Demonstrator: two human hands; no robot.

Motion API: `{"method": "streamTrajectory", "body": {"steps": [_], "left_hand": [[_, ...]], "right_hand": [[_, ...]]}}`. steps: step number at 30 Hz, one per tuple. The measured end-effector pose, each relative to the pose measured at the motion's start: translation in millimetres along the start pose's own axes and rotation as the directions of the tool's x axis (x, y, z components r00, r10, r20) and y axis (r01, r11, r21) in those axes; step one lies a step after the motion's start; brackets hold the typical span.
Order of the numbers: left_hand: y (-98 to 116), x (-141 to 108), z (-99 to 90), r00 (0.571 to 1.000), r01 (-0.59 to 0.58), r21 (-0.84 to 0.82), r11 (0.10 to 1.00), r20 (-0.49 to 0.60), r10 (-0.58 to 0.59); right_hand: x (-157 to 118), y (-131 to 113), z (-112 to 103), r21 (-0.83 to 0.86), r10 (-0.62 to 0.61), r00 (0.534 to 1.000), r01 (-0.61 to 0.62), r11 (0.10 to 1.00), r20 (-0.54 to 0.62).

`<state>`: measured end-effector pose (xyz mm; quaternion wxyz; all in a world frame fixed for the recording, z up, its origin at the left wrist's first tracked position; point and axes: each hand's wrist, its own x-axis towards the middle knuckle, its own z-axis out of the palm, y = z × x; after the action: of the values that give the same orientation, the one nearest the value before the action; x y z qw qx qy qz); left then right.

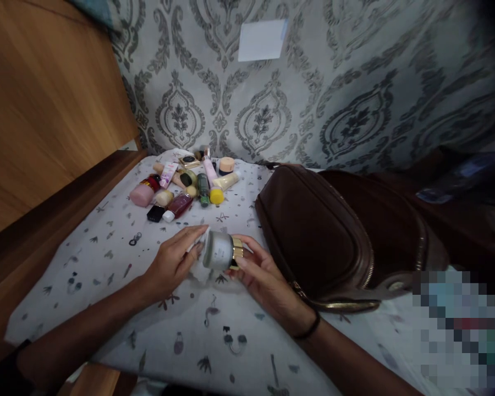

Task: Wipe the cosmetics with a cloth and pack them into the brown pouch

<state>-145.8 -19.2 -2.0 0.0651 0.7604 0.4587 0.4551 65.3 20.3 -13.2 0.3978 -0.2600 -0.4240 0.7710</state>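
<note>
Head view now, and the right hand (260, 273) has its fingers clamped on the gold lid of a frosted jar (218, 250), held on its side above the patterned cloth (148, 330), while the left hand (171, 263) presses a white wipe (201, 268), apparently tissue, against its base! Beyond them sits a cluster of small bottles and tubes (179, 204), and a brown leather bag (313, 231) lies just beside the right hand.

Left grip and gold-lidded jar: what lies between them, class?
A white cloth or tissue lies between the left grip and the jar, as the head view shows.
</note>
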Motion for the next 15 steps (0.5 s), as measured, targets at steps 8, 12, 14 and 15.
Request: {"method": "streamTrajectory", "body": {"steps": [8,12,14,15], "left_hand": [[10,8,-8.0,0.872,0.484,-0.320,0.814,0.248,-0.421],[6,9,-12.1,0.794,0.600,-0.346,0.721,0.367,-0.485],[4,12,-14.2,0.770,0.631,-0.309,0.711,0.359,-0.528],[4,13,-15.0,0.765,0.638,-0.296,0.711,0.348,-0.542]], "right_hand": [[-2,8,-8,-0.568,-0.382,0.917,0.378,0.731,0.119],[-9,1,-7,-0.782,-0.503,0.797,0.533,0.324,0.335],[-14,-4,-4,-0.797,-0.504,0.760,0.567,0.208,0.410],[-18,-7,-2,-0.802,-0.492,0.754,0.573,0.169,0.434]]}}
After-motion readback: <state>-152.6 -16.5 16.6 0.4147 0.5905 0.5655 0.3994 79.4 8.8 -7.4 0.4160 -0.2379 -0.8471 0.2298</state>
